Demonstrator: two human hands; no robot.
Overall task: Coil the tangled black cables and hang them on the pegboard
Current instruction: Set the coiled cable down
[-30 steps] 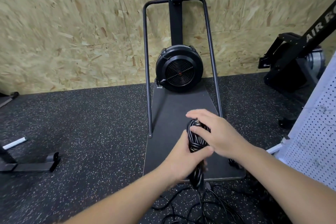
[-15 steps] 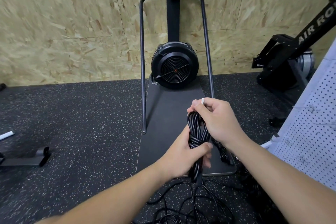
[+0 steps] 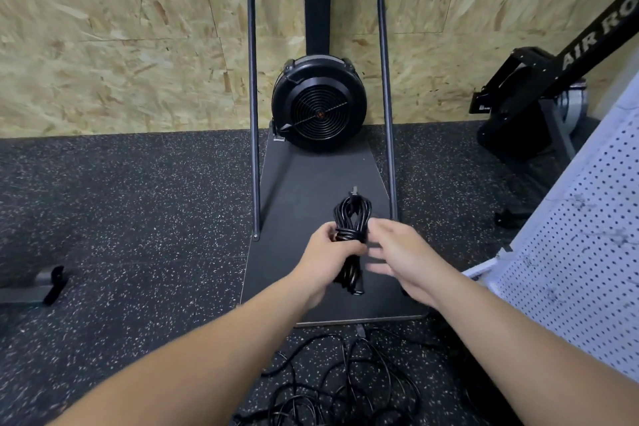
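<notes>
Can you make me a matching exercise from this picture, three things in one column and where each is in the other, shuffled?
Things:
1. coiled cable
2. tangled cables
3. pegboard

Places:
A. leaning at the right edge of the view
B. gripped in the left hand
C. loose on the floor by the forearms

Pairs: 1-B, 2-C, 3-A

We see through one head camera, looking forward and down, close above the hands, facing the wall (image 3: 121,45).
</notes>
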